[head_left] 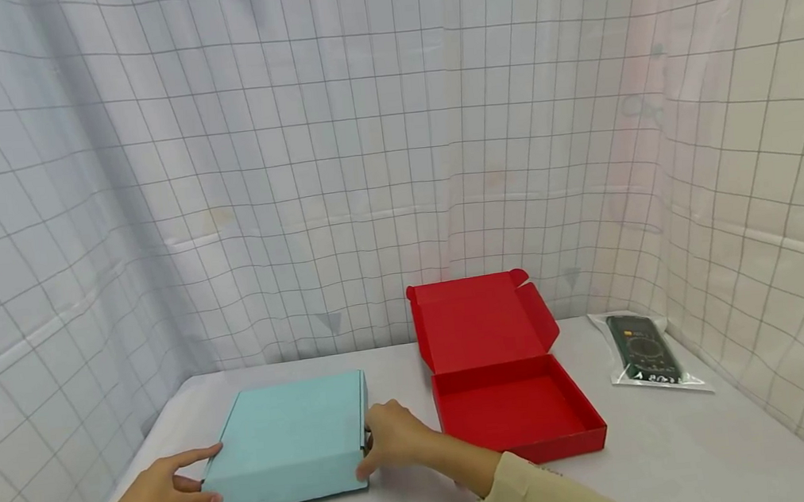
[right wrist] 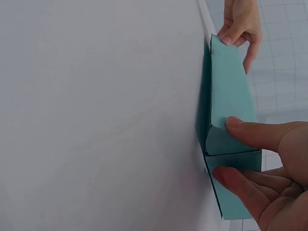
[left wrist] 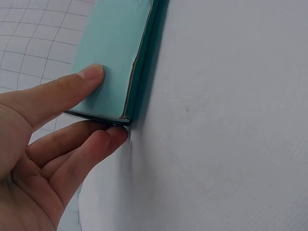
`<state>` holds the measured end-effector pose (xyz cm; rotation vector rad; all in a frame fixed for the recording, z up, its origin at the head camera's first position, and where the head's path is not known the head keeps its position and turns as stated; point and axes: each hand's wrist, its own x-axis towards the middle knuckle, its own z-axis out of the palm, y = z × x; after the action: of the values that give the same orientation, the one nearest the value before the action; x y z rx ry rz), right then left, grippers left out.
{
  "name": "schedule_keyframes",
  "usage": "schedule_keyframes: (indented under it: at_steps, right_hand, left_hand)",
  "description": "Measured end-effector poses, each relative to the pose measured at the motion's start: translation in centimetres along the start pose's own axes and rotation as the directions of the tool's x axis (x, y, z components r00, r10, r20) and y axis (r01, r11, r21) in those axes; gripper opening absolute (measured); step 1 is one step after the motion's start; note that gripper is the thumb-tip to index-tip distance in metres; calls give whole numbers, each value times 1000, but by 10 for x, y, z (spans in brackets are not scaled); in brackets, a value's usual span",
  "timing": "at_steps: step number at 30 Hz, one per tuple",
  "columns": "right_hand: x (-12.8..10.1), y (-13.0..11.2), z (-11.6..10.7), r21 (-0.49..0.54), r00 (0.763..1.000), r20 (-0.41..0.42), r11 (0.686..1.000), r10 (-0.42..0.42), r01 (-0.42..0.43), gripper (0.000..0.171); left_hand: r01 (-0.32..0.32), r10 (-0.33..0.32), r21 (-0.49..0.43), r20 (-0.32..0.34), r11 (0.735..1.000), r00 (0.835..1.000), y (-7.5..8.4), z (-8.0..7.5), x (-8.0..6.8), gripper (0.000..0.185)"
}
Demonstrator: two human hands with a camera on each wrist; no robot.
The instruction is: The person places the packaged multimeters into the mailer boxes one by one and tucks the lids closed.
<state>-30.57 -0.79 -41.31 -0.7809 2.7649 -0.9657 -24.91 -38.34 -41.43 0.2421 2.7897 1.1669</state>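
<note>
White-clothed table (head_left: 678, 450), near left edge: gripped closed teal box (head_left: 289, 440) with left hand (head_left: 158, 495) and right hand (head_left: 393, 439) at front corners; best lifted evenly, thumbs under lid.

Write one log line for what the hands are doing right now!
left hand: grips blue box corner | right hand: grips its right edge | lid: closed | red box: open

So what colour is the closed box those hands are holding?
Light turquoise blue: the closed box shows best in the head view.
</note>
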Motion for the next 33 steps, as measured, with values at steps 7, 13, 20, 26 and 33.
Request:
schedule_keyframes:
  at_steps: [7,13,20,26,33]
  right_hand:
    - [0,1,0,-7,1000,-12,1000,-1,1,32]
    - [1,3,4,-15,999,-39,1000,-1,0,33]
    - [0,5,9,-47,999,-48,999,-10,7,34]
    - [-2,3,9,-65,999,-48,998,-4,1,35]
    - [-4,2,9,-114,997,-71,993,-43,34,33]
  left_hand:
    - [-35,35,-20,0,999,999,-2,1,-1,81]
    - [-64,66,46,-36,997,997,-5,2,1,82]
    - [-100,107,112,-62,989,992,-7,4,1,82]
    - [-25,32,90,-73,996,997,-6,6,4,88]
    - [67,-64,42,-79,997,995,-5,7,8,76]
